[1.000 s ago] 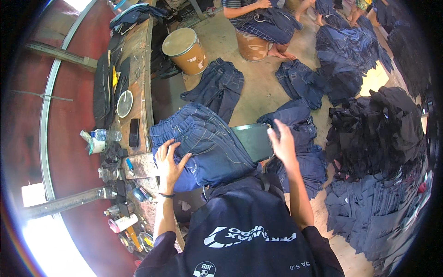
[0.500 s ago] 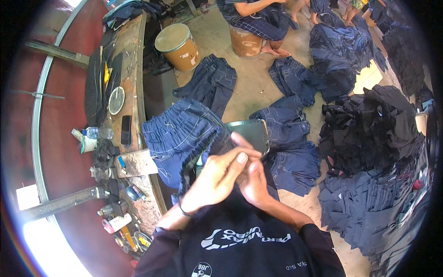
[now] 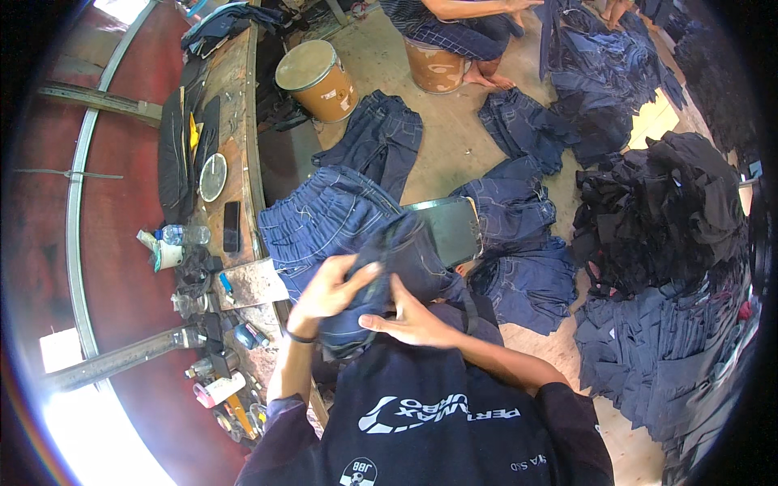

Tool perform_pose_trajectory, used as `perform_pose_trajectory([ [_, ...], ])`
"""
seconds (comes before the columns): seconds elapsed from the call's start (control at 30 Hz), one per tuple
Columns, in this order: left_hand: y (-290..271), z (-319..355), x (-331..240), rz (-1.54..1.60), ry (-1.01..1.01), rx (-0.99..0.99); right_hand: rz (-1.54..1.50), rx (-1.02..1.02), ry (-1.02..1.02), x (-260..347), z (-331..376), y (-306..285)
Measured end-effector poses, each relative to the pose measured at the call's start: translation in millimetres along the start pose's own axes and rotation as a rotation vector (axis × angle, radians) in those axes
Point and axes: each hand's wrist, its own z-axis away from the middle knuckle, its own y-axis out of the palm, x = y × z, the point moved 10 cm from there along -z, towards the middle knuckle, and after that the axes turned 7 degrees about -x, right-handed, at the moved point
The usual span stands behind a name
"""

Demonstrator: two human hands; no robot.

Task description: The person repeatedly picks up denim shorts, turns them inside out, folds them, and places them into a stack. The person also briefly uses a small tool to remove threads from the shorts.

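Your left hand [image 3: 324,290] grips the soft, heavy denim shorts [image 3: 389,271]; your right hand [image 3: 409,322] presses flat, fingers open.

A: What's in hand?
B: Dark blue denim garment [image 3: 389,267], bunched up, light stitching showing along its seams. It sits in front of the chest, on top of a stack of like denim pieces [image 3: 324,219].
A: Hands?
B: Left hand [image 3: 328,287] curls over the garment's left side, fingers gripping a fold. Right hand [image 3: 409,320] lies flat on its lower right part, fingers stretched leftwards.
A: Flat or crumpled?
B: Crumpled, folded over itself, upper edge next to a dark flat panel [image 3: 450,231]
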Motion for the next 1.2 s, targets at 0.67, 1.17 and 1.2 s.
perform_pose_trajectory([
  [0.67, 155.5, 5.2, -294.6, -0.124, 0.941, -0.098, 0.519, -1.073, -0.384, 259.5, 197.1, -313.7],
  [1.17, 222.5, -36.5, -225.9, -0.175, 0.783, 0.094, -0.139, -0.983, -0.093, 74.0, 175.5, -371.0],
  [1.2, 217.9, -45.8, -219.5, -0.13, 0.741, 0.102, -0.09, -0.992, -0.044, 67.0, 174.4, -377.6],
])
